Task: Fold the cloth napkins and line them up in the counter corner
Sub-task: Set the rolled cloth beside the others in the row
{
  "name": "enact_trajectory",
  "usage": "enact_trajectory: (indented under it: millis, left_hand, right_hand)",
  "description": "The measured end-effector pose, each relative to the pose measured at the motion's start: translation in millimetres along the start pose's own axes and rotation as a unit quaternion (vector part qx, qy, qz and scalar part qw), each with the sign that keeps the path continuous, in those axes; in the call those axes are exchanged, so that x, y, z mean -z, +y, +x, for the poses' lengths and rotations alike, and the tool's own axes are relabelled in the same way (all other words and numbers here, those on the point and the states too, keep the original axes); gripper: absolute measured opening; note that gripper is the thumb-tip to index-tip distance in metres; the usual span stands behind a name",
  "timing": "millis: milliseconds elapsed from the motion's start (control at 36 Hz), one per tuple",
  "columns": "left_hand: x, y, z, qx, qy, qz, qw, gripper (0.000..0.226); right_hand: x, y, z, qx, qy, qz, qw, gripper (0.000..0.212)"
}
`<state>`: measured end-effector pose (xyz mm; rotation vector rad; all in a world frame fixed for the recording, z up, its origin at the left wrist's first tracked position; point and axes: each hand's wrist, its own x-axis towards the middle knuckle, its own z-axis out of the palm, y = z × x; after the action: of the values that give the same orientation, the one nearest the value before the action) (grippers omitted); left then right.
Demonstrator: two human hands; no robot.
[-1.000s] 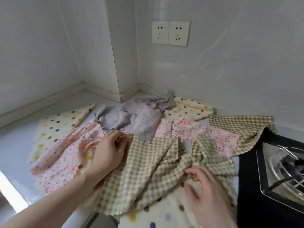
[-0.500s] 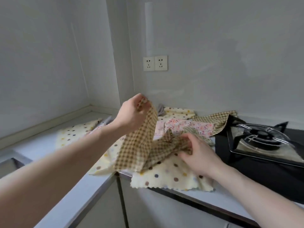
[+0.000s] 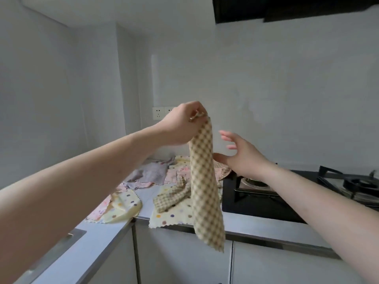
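Note:
My left hand (image 3: 182, 124) pinches the top corner of a beige checked napkin (image 3: 205, 185), which hangs straight down in the air in front of the counter. Just right of it, my right hand (image 3: 240, 154) hovers with spread fingers and holds nothing; its thumb is close to the cloth's edge. Below, several unfolded napkins lie in a loose heap on the counter (image 3: 147, 195): another checked one (image 3: 174, 195), a cream polka-dot one (image 3: 172, 218), a second polka-dot one (image 3: 125, 206), a grey one (image 3: 151, 173) and pink floral ones (image 3: 180, 173).
A black gas hob (image 3: 266, 199) with burner grates sits right of the heap. A double wall socket (image 3: 159, 113) is on the back wall. A sink edge (image 3: 61, 244) shows at lower left. The white counter corner lies behind the napkins.
My left hand has lifted the checked napkin high off the heap until it hangs free. My right hand has let go of the cloth and risen beside it. The camera has tilted up.

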<state>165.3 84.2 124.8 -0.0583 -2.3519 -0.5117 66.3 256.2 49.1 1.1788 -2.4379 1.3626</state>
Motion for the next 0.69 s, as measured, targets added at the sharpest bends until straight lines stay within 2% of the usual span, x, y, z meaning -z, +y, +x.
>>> enact_trajectory:
  millis: [56, 167, 222, 306, 361, 444, 500, 583, 639, 694]
  left_hand:
    - [4, 11, -5, -0.009, -0.010, -0.006, 1.000, 0.009]
    - [8, 27, -13, -0.021, -0.027, -0.026, 0.999, 0.011]
    - [8, 34, -16, -0.024, -0.030, -0.033, 0.999, 0.014]
    - [7, 43, -21, -0.020, -0.033, -0.039, 0.998, 0.021]
    - [4, 47, -23, -0.017, -0.042, -0.048, 0.998, 0.024]
    - [-1, 51, -23, -0.017, -0.053, -0.058, 0.997, 0.024]
    - [-4, 53, -20, -0.018, -0.059, -0.058, 0.996, 0.024]
    - [-11, 52, -15, -0.015, -0.062, -0.057, 0.996, 0.025]
    - [-16, 50, -13, -0.016, -0.066, -0.062, 0.996, 0.026]
    - [-21, 49, -11, -0.025, -0.080, -0.067, 0.994, 0.025]
  right_hand:
    - [11, -2, -6, -0.005, -0.013, 0.003, 1.000, 0.066]
    - [27, -5, -23, -0.005, -0.061, 0.014, 0.998, 0.020]
    - [32, -7, -34, 0.000, -0.069, 0.029, 0.997, 0.004]
    - [39, -3, -46, -0.009, -0.080, 0.045, 0.996, 0.006]
    - [43, -2, -50, -0.028, -0.100, 0.076, 0.992, 0.021]
    - [48, -3, -56, -0.062, -0.176, 0.103, 0.977, 0.037]
    - [50, -1, -56, -0.071, -0.199, 0.087, 0.974, 0.032]
    - [51, 6, -51, -0.059, -0.181, 0.069, 0.979, 0.021]
    - [52, 11, -47, -0.054, -0.160, 0.090, 0.981, 0.035]
    - [53, 16, -44, -0.056, -0.181, 0.128, 0.973, 0.052]
